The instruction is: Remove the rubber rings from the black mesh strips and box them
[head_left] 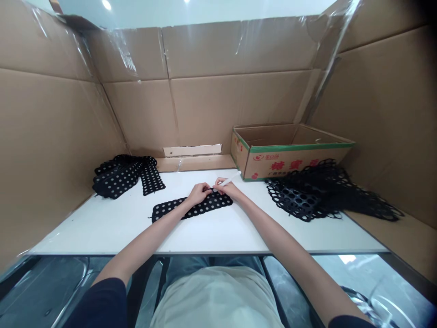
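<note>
A black strip of fabric with rows of pale round dots or holes [198, 208] lies flat on the white table, slightly aslant. My left hand [199, 193] rests at its upper edge, the fingers closed in a pinch on the fabric. My right hand [226, 188] is closed around a slim white pen-like tool [232, 178], whose tip points down left at the strip's edge, close to my left fingertips. The tool's exact kind does not show. Both hands nearly touch each other over the strip's right half.
A pile of similar dotted black strips [119, 177] lies at the left. Black open-mesh fabric [307, 196] is heaped at the right, partly before a cardboard box [262, 165] with a green rim. Tall cardboard walls [218, 100] enclose the white table [218, 237] at the back and sides.
</note>
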Motion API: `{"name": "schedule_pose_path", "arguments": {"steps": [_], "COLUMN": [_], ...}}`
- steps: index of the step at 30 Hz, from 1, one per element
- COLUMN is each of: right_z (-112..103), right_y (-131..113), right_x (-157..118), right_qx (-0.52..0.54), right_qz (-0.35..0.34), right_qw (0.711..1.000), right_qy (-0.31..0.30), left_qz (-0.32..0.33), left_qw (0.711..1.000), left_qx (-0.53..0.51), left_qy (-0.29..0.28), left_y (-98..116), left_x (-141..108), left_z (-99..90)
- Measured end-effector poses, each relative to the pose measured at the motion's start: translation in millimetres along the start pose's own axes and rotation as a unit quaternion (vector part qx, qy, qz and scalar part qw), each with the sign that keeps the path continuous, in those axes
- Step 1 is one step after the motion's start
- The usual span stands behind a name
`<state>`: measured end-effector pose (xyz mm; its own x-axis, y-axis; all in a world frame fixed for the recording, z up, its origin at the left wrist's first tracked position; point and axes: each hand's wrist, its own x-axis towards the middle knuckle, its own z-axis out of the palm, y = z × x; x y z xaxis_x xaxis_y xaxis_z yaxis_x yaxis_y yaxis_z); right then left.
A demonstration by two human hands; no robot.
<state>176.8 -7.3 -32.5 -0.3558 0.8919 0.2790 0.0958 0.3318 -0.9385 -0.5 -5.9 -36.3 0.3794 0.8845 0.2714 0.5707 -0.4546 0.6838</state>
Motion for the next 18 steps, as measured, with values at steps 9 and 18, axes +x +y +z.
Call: {"name": "schedule_pose_path", "arguments": {"steps": [9,18], "right_z": [-14,-3], "right_y": [-14,-9], "right_x": [-8,2], "right_qx": [-0.013,-0.218], "right_qz": [0.015,-0.096], "right_qw": [0.996,0.971], "right_qy": [-0.082,0.023], "left_qz": [-0.002,0.039], "left_qw": [1.000,0.999], "left_qx": [-0.012,-0.033], "left_qy": [0.001,0.004], "left_y": [-1,9], "left_x": [2,-3], "left_z": [1.9,-0.9]}}
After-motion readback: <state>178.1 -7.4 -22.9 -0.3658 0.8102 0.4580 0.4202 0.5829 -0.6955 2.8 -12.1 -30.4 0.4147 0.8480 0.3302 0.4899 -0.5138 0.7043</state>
